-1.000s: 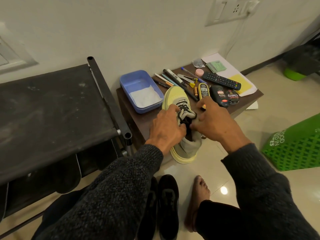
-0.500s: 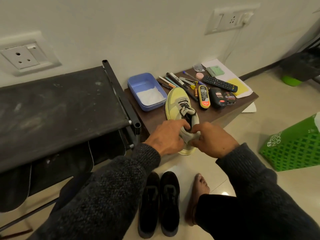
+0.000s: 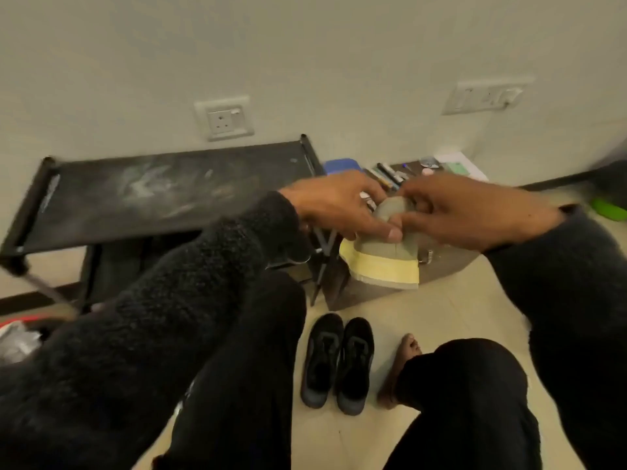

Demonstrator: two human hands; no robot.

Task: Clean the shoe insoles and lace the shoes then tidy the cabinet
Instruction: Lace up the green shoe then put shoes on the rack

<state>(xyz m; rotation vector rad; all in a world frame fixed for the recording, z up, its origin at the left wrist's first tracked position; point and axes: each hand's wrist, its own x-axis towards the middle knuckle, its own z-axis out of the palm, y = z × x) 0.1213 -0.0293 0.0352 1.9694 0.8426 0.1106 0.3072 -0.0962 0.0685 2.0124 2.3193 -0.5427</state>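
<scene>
head view, seemingly steeply downward

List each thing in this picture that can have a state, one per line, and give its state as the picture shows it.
yellow shoe: lifted, heel toward the camera, held by both hands.
left hand: grips the shoe's collar.
right hand: grips the shoe's collar.
black shoes: paired side by side on the floor.
shoe rack: standing, dusty top.
wall socket: nothing plugged in.
</scene>
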